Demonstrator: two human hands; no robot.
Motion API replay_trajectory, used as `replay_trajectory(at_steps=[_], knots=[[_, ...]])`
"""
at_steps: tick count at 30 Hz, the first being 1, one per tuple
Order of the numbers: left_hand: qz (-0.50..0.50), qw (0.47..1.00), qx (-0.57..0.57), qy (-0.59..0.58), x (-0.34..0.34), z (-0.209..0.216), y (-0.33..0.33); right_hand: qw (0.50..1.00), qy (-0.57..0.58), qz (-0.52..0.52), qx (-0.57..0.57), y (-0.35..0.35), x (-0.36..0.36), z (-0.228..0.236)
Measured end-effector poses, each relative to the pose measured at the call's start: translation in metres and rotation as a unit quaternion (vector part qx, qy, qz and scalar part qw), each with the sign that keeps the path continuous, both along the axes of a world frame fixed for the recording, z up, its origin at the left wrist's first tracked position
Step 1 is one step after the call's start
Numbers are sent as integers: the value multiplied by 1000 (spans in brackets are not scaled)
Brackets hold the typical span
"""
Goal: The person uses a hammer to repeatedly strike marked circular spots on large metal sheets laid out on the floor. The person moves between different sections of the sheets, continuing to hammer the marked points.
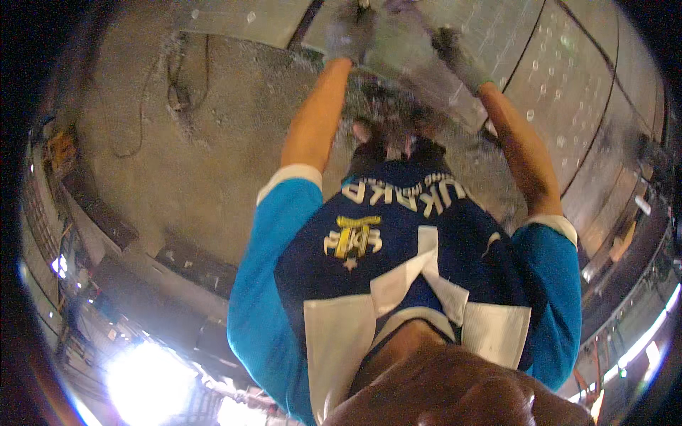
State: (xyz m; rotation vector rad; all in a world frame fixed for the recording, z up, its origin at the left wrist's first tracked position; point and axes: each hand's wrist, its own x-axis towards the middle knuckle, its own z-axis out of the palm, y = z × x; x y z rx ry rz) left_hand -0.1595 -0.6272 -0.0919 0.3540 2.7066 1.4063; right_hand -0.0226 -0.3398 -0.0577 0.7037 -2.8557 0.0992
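Observation:
My left hand (352,34), in a grey glove, is over the near edge of a large metal plate (483,35) at the top of the view. Its fingers look closed around something small at the frame's upper edge, too blurred to name. My right hand (460,62), also in a grey glove with dark fingers, is closed on a slim purplish hammer-like tool (423,21). The tool's wider end lies up and to the left, near my left hand, and is smeared by motion. Small pale ring marks dot the plate.
A thin dark cable (206,78) lies looped on the dusty grey floor (206,156) at left. More plates (575,92) with dark seams between them stretch to the right. My feet (364,131) stand close to the plate's edge. Bright light (149,383) glares at lower left.

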Motion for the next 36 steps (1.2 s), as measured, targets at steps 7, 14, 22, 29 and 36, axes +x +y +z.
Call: replay_trajectory(at_steps=[7, 14, 22, 29, 36], knots=[[79, 994, 24, 76, 21, 54, 6, 954, -176, -239, -34, 35, 128, 35], [86, 977, 155, 122, 11, 31, 4, 957, -154, -245, 16, 47, 159, 10], [-465, 852, 137, 196, 47, 252, 235, 904, -250, -286, -198, 45, 138, 9], [-579, 783, 131, 185, 101, 299, 308, 915, -251, -275, -155, 13, 149, 13], [-671, 710, 144, 161, 138, 357, 314, 923, -222, -284, -137, -16, 144, 27]])
